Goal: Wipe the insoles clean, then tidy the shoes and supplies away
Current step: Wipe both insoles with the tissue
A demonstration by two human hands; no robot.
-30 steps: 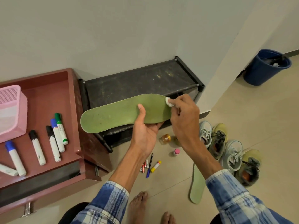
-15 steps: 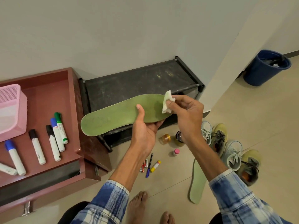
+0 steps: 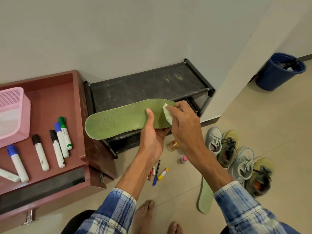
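Head view. Green insole (image 3: 125, 121) held up in the air in front of the black shoe rack (image 3: 148, 86), flat side up. Left hand (image 3: 152, 137) gripping it from below, thumb pressed on top, fingers (image 3: 164, 131) curled under the near edge. Right hand (image 3: 183, 124) at 3 o'clock from the thumb, pinching a small white wipe (image 3: 168, 115) and pressing it on the heel end of the insole. Both hands closed: left on the insole, right on the wipe.

Looks thin, light and bendy, a bit floppy past the hand. Best held near the middle, as now, so the long toe end does not droop. Little dark dots at 9 o'clock on the toe end, not wiped off yet. Wipe soft and small, easy to drop.

Second insole (image 3: 205, 196) on the floor at 5 o'clock, well apart from the hands. Two insoles in all.

Four shoes (image 3: 236, 159) in a row on the floor at 4 o'clock, touching side by side: two pale, two yellow-green.

On the floor under the arms: one amber jar (image 3: 172, 145), one small pink-capped bottle (image 3: 184, 159), one blue pen (image 3: 156, 173), one yellow tube (image 3: 163, 173), some small batteries (image 3: 151, 173), too small to count.

Open red drawer (image 3: 50, 102) at 9 o'clock: six markers (image 3: 60, 146), one pink basket (image 3: 12, 115).

One blue bin (image 3: 276, 72) at 2 o'clock.
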